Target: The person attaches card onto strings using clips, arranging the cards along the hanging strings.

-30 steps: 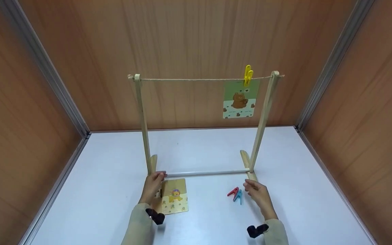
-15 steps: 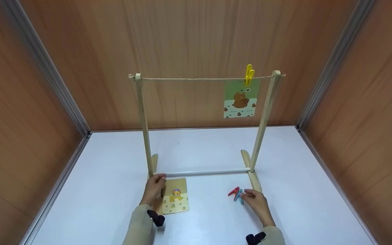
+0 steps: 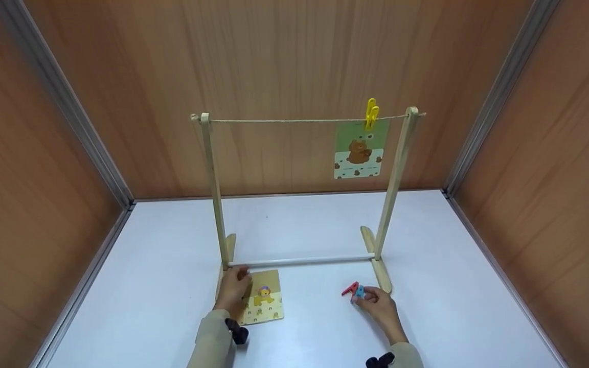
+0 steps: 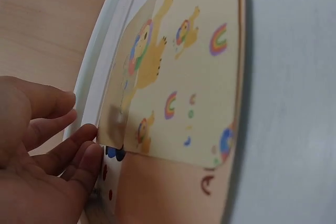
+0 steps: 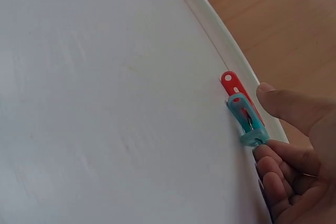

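My left hand (image 3: 233,289) hovers by the left edge of a yellow lion card (image 3: 266,304), its fingers loosely bent. In the left wrist view, fingertips reach the edge of the lion card (image 4: 202,77), which lies over an orange-toned card (image 4: 168,192). On the right, my right hand (image 3: 380,306) is at a blue clothespin (image 3: 360,290) beside a red clothespin (image 3: 347,290). The right wrist view has bent fingers touching one end of the blue clothespin (image 5: 237,109), while the thumb stays apart from it. The red clothespin (image 5: 229,81) lies right behind.
A wooden rack with a cord (image 3: 284,121) strung between two posts stands ahead on the white table (image 3: 315,337). A yellow clothespin (image 3: 371,115) holds a green-and-white bear card (image 3: 345,134) on the cord near the right post (image 3: 397,179). Wooden walls (image 3: 274,61) enclose the table.
My right hand has moved toward me and left, from beside the rack's right foot to the blue clothespin. My left hand has shifted slightly toward me along the cards.
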The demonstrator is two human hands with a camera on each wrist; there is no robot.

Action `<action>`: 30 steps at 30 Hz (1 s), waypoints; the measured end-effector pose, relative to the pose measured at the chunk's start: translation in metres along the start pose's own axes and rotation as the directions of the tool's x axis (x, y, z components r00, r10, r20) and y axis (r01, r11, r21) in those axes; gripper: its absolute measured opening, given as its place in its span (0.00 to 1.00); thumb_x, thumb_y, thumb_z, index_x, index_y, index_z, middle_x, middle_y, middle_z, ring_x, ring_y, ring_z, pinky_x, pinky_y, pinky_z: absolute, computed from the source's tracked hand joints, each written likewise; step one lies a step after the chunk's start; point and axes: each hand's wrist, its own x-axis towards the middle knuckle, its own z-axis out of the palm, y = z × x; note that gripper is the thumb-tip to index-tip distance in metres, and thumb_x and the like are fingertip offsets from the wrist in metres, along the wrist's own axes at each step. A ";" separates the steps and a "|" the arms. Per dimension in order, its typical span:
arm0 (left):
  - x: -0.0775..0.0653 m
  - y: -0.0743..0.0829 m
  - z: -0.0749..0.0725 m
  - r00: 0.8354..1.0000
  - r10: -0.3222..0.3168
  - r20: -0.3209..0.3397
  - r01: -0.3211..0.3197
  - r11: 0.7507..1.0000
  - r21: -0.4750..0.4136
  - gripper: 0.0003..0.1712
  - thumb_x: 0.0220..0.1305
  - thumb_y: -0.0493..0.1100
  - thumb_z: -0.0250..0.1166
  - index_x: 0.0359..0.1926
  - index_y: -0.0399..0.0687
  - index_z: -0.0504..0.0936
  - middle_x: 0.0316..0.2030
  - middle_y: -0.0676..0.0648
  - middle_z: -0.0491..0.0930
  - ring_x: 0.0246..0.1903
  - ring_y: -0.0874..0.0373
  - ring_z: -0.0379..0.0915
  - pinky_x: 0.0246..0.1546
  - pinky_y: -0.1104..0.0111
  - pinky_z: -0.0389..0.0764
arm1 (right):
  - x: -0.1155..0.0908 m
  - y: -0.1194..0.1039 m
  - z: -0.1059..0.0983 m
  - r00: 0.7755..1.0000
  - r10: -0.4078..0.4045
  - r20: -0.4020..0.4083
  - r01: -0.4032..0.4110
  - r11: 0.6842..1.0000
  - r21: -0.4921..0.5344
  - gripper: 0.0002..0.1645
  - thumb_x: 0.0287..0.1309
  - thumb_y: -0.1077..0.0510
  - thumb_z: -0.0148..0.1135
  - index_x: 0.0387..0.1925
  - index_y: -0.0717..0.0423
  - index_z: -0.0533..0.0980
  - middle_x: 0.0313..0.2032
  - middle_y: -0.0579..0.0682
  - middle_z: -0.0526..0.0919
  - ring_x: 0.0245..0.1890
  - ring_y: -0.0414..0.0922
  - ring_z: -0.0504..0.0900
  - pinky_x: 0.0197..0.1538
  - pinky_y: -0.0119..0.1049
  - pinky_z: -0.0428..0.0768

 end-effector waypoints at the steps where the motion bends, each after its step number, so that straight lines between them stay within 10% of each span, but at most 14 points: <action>1: 0.000 0.000 0.001 1.000 0.012 -0.006 -0.012 1.000 0.016 0.23 0.66 0.35 0.56 0.62 0.38 0.70 0.58 0.38 0.71 0.58 0.45 0.67 0.61 0.52 0.69 | 0.000 0.000 0.001 1.000 -0.003 0.003 0.003 1.000 -0.002 0.32 0.48 0.52 0.73 0.50 0.69 0.76 0.34 0.51 0.77 0.35 0.42 0.72 0.40 0.33 0.72; 11: -0.001 -0.003 0.008 0.995 0.099 -0.034 -0.095 0.991 0.094 0.27 0.53 0.22 0.60 0.56 0.37 0.75 0.52 0.39 0.74 0.53 0.47 0.70 0.60 0.53 0.70 | 0.001 0.000 0.010 0.997 -0.074 -0.002 0.074 0.994 -0.079 0.35 0.43 0.56 0.76 0.51 0.70 0.73 0.35 0.53 0.71 0.37 0.46 0.68 0.40 0.35 0.68; 30: -0.001 -0.003 -0.002 0.989 0.138 0.048 -0.145 0.959 0.242 0.28 0.53 0.32 0.68 0.56 0.31 0.74 0.51 0.36 0.73 0.49 0.46 0.68 0.56 0.51 0.72 | 0.001 0.005 0.019 0.986 -0.161 -0.050 0.152 0.976 -0.155 0.36 0.43 0.54 0.76 0.51 0.68 0.71 0.35 0.55 0.70 0.36 0.47 0.69 0.39 0.36 0.68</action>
